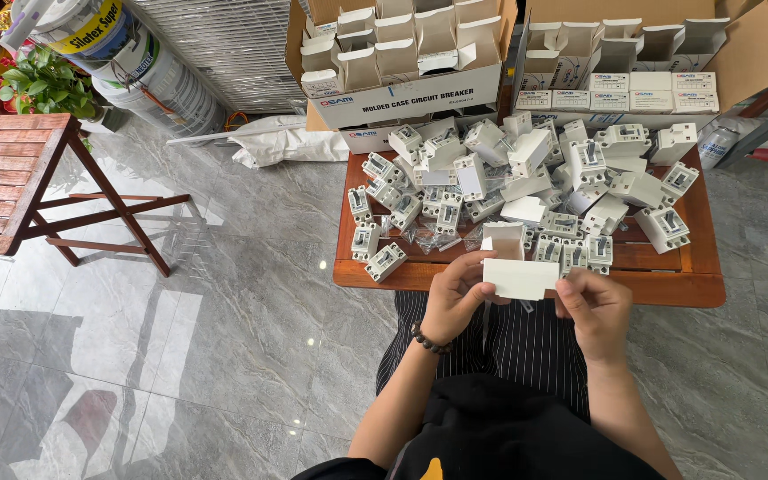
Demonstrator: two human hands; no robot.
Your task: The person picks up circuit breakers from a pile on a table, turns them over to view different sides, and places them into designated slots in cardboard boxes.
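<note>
hands (pixel 526 298), small white box (pixel 519 277) held between

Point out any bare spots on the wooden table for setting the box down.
Bare wood: the front edge strip right of the hands, and the right rim by the outermost breaker. The middle is crowded with the breaker pile; cartons fill the back. Both hands, left hand and right hand, hold the white box.

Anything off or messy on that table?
No damage shows. The white circuit breakers lie in a loose jumble on the wooden table, tipped every way, with small clear bags among them. Both hands, left and right, hold a small white carton.
</note>
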